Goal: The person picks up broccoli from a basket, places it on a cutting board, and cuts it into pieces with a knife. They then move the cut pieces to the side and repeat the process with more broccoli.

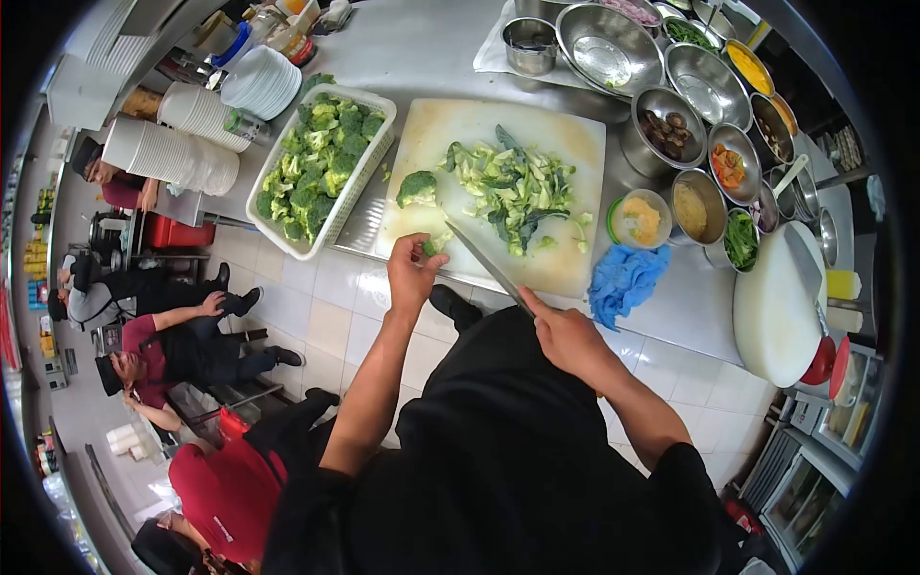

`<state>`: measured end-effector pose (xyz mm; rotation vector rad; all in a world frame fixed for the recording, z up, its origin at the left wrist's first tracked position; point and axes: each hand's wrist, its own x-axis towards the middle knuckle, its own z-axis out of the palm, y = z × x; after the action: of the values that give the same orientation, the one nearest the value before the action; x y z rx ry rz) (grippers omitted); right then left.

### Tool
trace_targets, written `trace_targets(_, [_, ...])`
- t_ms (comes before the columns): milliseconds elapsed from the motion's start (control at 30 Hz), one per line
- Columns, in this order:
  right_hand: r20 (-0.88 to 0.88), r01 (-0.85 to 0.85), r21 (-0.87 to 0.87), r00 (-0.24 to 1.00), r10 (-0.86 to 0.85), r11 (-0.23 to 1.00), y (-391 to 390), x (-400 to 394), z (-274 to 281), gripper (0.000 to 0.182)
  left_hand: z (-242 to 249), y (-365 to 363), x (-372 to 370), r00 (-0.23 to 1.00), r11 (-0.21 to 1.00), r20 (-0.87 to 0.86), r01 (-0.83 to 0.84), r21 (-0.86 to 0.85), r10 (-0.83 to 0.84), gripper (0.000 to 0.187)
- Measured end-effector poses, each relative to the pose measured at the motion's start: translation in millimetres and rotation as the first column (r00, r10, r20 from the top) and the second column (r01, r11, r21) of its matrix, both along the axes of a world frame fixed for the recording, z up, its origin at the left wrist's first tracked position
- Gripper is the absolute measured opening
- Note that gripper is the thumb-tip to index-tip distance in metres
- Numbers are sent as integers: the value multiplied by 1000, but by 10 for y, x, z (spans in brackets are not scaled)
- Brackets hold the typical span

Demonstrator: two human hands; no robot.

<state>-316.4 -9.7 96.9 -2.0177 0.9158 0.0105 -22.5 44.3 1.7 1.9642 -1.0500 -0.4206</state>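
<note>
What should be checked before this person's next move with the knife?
1. Knife held by its handle in the right hand: ok.
2. Green piece pinched in the left hand: ok.
3. Cutting board free of trimmings: not ok, they lie spread across it.
4. Broccoli basket beside the board: ok.
5. Blade sharp: cannot tell.
6. Board secured against slipping: cannot tell.

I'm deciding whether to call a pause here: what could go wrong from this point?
The knife, held in the right grip, has its tip close to the left grip, so a slip could cause a cut. The small green piece pinched there might drop to the floor. The basket of broccoli seems to jut past the edge of the counter, so a bump might tip it.
</note>
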Motion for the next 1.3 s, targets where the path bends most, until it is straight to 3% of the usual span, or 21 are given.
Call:
trace_targets(100, [-139,-72,-4,988,71,997,50,49,22,60,-15,-3,-4,997,1000,73,8,-24,-6,47])
trace_targets(233, [-59,-61,-8,996,61,998,12,79,-190,61,50,-1,5,1000,999,13,-2,37,2,48])
trace_targets(333, [-15,-24,88,1000,26,996,-105,21,-294,61,134,-27,172,998,997,-65,5,71,0,45])
trace_targets(400, [145,6,92,989,-19,996,-52,-22,-495,60,235,-49,322,997,986,-73,8,-164,-20,42])
trace_targets(467, [117,12,126,993,-26,992,-34,18,-431,59,514,-131,696,999,980,22,-35,-197,40,41])
trace_targets(500, [80,26,141,996,-37,990,-20,29,-425,59,735,-184,862,977,986,158,-127,-106,143,38])
trace_targets(533, [41,44,157,998,-51,987,-10,36,-418,60,780,-253,1094,969,964,189,-108,-244,157,37])
trace_targets(567, [41,44,155,998,-51,987,-12,47,-389,60,861,-314,1291,957,961,156,-220,-169,246,37])
trace_targets(600, [23,32,124,999,-36,992,-16,60,-343,60,874,-352,1512,957,962,156,-216,-168,243,37])
trace_targets(667, [0,33,97,999,-34,995,1,55,-313,60,802,-408,1806,827,999,561,-10,-48,35,34])
trace_targets(767, [33,49,90,998,-53,995,-3,40,-328,60,806,-513,1708,763,995,639,55,80,-93,30])
trace_targets(800, [41,50,87,998,-54,995,5,48,-342,60,894,-578,1553,760,994,640,77,83,-112,30])
trace_targets(867, [41,60,89,997,-64,994,28,51,-387,60,1065,-692,1047,816,970,563,221,-96,-130,35])
trace_targets(900, [73,62,114,995,-70,992,22,57,-423,60,910,-748,963,835,923,451,380,-57,-315,51])
trace_targets(1000, [90,94,172,990,-111,981,0,50,-484,59,505,-876,732,823,919,450,394,-12,-347,63])
trace_targets(1033, [86,125,204,986,-145,971,-11,64,-482,59,453,-908,756,913,936,205,346,71,-353,61])
trace_targets(1067, [87,129,202,985,-149,971,-8,70,-472,59,400,-913,776,911,934,206,350,70,-357,61])
trace_targets(1133, [67,181,-34,982,-178,983,31,112,-338,58,446,-902,703,955,946,37,284,155,-293,51])
trace_targets(1300, [35,153,-128,988,-150,980,43,307,-168,62,461,-867,575,928,955,249,236,181,-276,46])
